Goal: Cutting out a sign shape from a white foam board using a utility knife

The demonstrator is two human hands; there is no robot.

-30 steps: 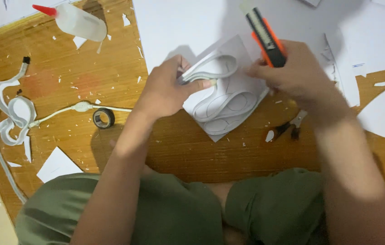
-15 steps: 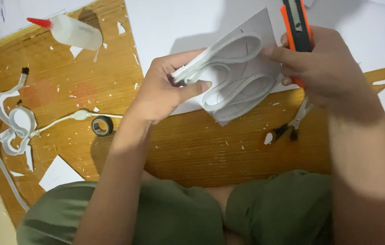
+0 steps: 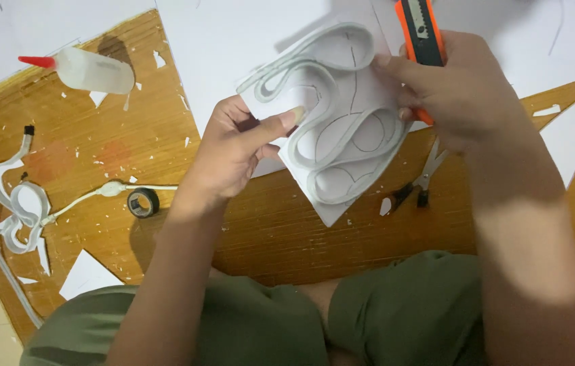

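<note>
Here, the left hand (image 3: 233, 152) pinches the left edge of a white paper sheet topped with a winding white foam strip (image 3: 341, 115), thumb pressed on the strip, holding it up above the wooden board (image 3: 97, 156). The right hand (image 3: 460, 91) grips an orange utility knife (image 3: 421, 34) while its fingertips clamp the sheet's right edge. A clear glue bottle with a red tip (image 3: 84, 70) and a small black tape roll (image 3: 143, 202) lie well to the left, and scissors (image 3: 417, 186) lie just beneath the sheet.

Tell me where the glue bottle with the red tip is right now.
In the head view, the glue bottle lies on its side at the upper left, on the wooden board beside the white sheet, left of the left hand.
</note>
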